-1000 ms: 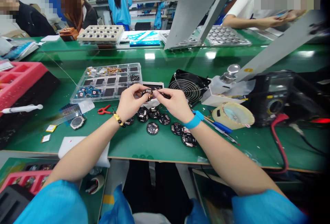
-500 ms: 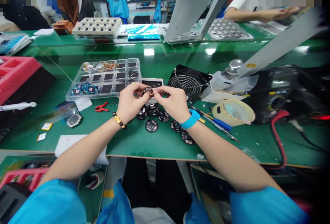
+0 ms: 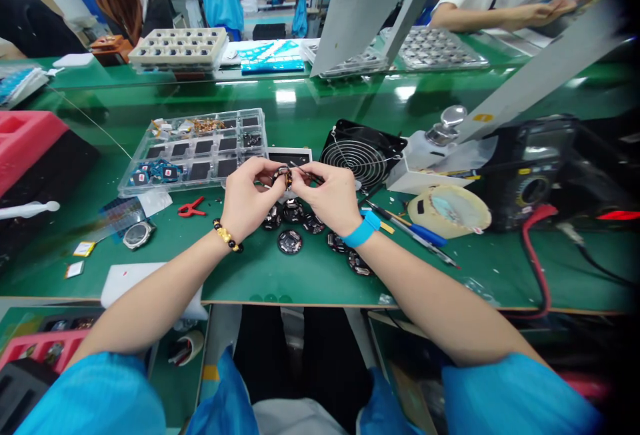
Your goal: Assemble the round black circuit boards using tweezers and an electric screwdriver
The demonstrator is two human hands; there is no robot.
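My left hand (image 3: 251, 196) pinches a small round black part (image 3: 283, 177) with metallic and copper-coloured bits. Against its right side are the fingertips of my right hand (image 3: 330, 196), closed around a thin dark tool (image 3: 306, 173) that looks like tweezers. Below the hands, several round black parts lie on the green table, one (image 3: 290, 241) apart from the others. Under my right wrist are more such parts (image 3: 359, 263). Fingers partly cover the held part.
Behind my left hand sits a clear compartment box (image 3: 200, 169). A black fan (image 3: 357, 155), a bottle (image 3: 443, 131) and a tape roll (image 3: 450, 211) stand to the right. Red clip (image 3: 192, 207) and watch-like piece (image 3: 137, 235) lie left. People sit across the table.
The whole view has shifted slightly, so things appear a little further left and up. Both hands keep their hold, with the fingers barely changed around the round part.
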